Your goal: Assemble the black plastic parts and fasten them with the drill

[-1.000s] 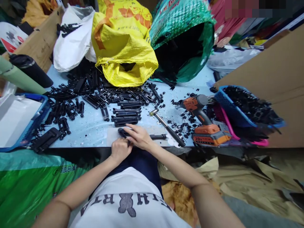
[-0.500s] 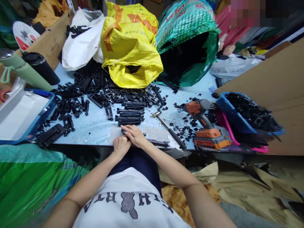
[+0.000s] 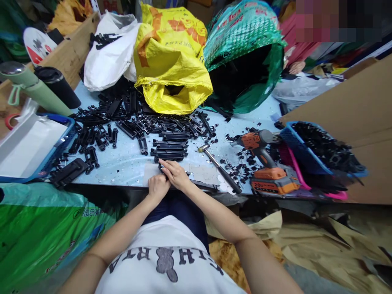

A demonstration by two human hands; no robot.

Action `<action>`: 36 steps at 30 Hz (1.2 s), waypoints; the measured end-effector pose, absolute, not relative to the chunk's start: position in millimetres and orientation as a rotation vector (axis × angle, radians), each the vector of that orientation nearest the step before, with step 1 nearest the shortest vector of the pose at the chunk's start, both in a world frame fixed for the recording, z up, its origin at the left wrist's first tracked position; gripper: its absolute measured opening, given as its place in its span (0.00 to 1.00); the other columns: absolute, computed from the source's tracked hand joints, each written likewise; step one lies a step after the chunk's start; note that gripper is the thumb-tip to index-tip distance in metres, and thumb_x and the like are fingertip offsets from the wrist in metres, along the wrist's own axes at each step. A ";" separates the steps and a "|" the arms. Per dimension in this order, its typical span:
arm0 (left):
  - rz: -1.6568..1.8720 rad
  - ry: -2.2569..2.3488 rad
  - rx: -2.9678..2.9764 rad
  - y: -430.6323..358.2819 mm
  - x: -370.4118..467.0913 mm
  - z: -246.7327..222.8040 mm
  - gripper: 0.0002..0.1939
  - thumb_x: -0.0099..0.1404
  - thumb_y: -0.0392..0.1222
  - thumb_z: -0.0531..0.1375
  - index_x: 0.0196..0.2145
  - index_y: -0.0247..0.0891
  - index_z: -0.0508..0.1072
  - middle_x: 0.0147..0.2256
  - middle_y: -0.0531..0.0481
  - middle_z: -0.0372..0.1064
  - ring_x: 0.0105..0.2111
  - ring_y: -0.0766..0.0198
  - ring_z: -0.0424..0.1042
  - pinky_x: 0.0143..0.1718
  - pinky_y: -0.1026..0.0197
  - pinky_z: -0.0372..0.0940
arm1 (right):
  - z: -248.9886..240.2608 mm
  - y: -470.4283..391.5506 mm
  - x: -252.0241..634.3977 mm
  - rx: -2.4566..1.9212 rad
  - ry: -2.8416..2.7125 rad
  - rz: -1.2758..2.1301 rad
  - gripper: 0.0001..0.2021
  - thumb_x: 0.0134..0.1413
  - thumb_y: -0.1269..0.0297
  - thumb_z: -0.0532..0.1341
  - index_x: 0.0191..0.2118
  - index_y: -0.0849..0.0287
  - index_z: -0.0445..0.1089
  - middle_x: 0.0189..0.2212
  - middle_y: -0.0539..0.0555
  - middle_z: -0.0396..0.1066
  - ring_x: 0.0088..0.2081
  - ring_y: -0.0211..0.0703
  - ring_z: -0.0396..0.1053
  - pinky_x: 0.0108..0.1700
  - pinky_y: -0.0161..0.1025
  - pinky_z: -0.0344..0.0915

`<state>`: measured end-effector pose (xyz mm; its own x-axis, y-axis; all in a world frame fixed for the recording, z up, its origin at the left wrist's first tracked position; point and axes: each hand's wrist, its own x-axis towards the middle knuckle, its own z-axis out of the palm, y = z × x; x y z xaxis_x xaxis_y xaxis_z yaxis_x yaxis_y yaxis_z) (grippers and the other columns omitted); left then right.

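At the table's front edge my left hand is curled closed, its knuckles up. My right hand lies against it, fingers bent over a small black plastic part that both hands seem to grip; most of it is hidden under the fingers. Just beyond the fingertips lies a stack of long black plastic pieces in rows. A long black strip lies right of my right hand along the edge, beside a grey plate. A hammer rests a little farther right.
An orange cordless drill stands at right, among small black parts and screws. Beyond it is a blue basket. Loose black parts cover the left and middle. Yellow, white and green sacks stand behind. A person's hand shows far right.
The whole view has shifted slightly because the head moved. My hands stay together in nearly the same place, still on the part.
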<state>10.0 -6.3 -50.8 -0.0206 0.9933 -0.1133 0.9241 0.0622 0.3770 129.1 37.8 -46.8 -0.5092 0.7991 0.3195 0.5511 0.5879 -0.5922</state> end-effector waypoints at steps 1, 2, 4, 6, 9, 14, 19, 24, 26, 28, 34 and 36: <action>0.274 2.008 1.919 -6.3 9.7 -50.5 0.20 0.66 0.47 0.49 0.31 0.34 0.77 0.31 0.38 0.74 0.33 0.53 0.74 0.32 0.59 0.60 | -47.1 38.2 128.8 -1.081 -2.244 0.563 0.20 0.64 0.60 0.48 0.59 0.50 0.59 0.48 0.56 0.68 0.47 0.44 0.65 0.50 0.44 0.64; 0.267 2.013 1.925 -6.6 9.3 -50.5 0.20 0.66 0.47 0.49 0.31 0.34 0.77 0.31 0.38 0.74 0.33 0.53 0.74 0.32 0.59 0.60 | -47.5 38.4 128.7 -1.076 -2.251 0.560 0.20 0.64 0.60 0.47 0.60 0.51 0.59 0.47 0.56 0.68 0.47 0.44 0.65 0.50 0.43 0.64; 0.258 2.023 1.949 -7.6 7.9 -51.3 0.21 0.65 0.49 0.49 0.31 0.34 0.77 0.31 0.38 0.74 0.34 0.53 0.74 0.32 0.59 0.60 | -48.2 38.4 128.6 -1.046 -2.273 0.551 0.21 0.64 0.61 0.47 0.61 0.52 0.57 0.47 0.57 0.67 0.48 0.44 0.64 0.51 0.43 0.63; 0.251 2.032 1.962 -8.4 6.9 -52.9 0.20 0.65 0.50 0.50 0.30 0.34 0.76 0.31 0.38 0.74 0.34 0.53 0.74 0.33 0.59 0.60 | -48.7 37.7 128.6 -1.049 -2.279 0.532 0.21 0.64 0.60 0.47 0.61 0.53 0.57 0.47 0.58 0.66 0.47 0.45 0.64 0.50 0.44 0.63; 0.245 2.029 1.952 -8.5 7.5 -55.4 0.20 0.65 0.46 0.49 0.30 0.33 0.76 0.31 0.38 0.74 0.33 0.53 0.74 0.32 0.59 0.60 | -50.0 36.0 129.1 -1.064 -2.271 0.506 0.21 0.64 0.60 0.47 0.61 0.52 0.57 0.45 0.57 0.66 0.45 0.45 0.64 0.49 0.44 0.64; 0.269 2.011 1.966 -6.2 8.8 -56.1 0.19 0.65 0.46 0.50 0.31 0.33 0.76 0.32 0.38 0.74 0.34 0.53 0.74 0.33 0.59 0.60 | -53.6 35.4 129.9 -1.105 -2.321 0.419 0.20 0.64 0.59 0.48 0.58 0.57 0.61 0.44 0.59 0.66 0.43 0.47 0.63 0.47 0.45 0.64; 0.217 2.009 1.975 -6.6 10.3 -53.4 0.18 0.65 0.42 0.48 0.33 0.32 0.76 0.32 0.38 0.74 0.34 0.53 0.74 0.33 0.59 0.61 | -52.3 35.1 121.3 -1.149 -2.390 0.388 0.20 0.64 0.59 0.47 0.55 0.60 0.64 0.44 0.60 0.66 0.44 0.47 0.63 0.47 0.45 0.64; 0.211 1.973 2.033 -17.2 8.4 -42.4 0.17 0.66 0.44 0.49 0.33 0.35 0.75 0.31 0.42 0.74 0.31 0.56 0.73 0.31 0.59 0.60 | -36.2 25.9 146.1 -1.104 -2.466 0.255 0.21 0.64 0.59 0.46 0.59 0.59 0.58 0.56 0.60 0.58 0.55 0.49 0.57 0.55 0.48 0.58; 0.334 1.920 2.160 -15.1 6.2 -36.3 0.18 0.67 0.46 0.48 0.34 0.36 0.75 0.34 0.42 0.73 0.34 0.57 0.72 0.33 0.59 0.60 | -30.1 24.9 181.7 -1.289 -2.336 0.132 0.21 0.64 0.60 0.46 0.59 0.59 0.58 0.56 0.61 0.57 0.57 0.48 0.55 0.56 0.47 0.56; 0.509 1.791 2.402 -5.3 4.8 -32.9 0.17 0.68 0.46 0.48 0.41 0.37 0.73 0.42 0.40 0.71 0.43 0.55 0.69 0.39 0.57 0.60 | -27.3 27.5 224.3 -1.665 -2.154 -0.013 0.20 0.63 0.61 0.47 0.56 0.63 0.61 0.52 0.64 0.61 0.54 0.51 0.58 0.53 0.48 0.58; 0.462 1.251 2.839 30.5 15.8 -47.4 0.15 0.66 0.40 0.53 0.49 0.38 0.68 0.42 0.42 0.69 0.42 0.57 0.65 0.42 0.54 0.58 | -32.1 50.3 290.6 -2.314 -2.236 -0.123 0.12 0.59 0.63 0.53 0.43 0.64 0.68 0.39 0.63 0.68 0.45 0.53 0.63 0.43 0.44 0.58; 0.454 1.314 2.832 32.1 20.0 -53.1 0.15 0.66 0.40 0.53 0.50 0.38 0.68 0.41 0.43 0.69 0.39 0.57 0.65 0.39 0.55 0.57 | -27.0 56.0 289.2 -2.351 -2.257 -0.093 0.12 0.61 0.64 0.51 0.41 0.65 0.68 0.39 0.63 0.69 0.43 0.52 0.64 0.42 0.42 0.58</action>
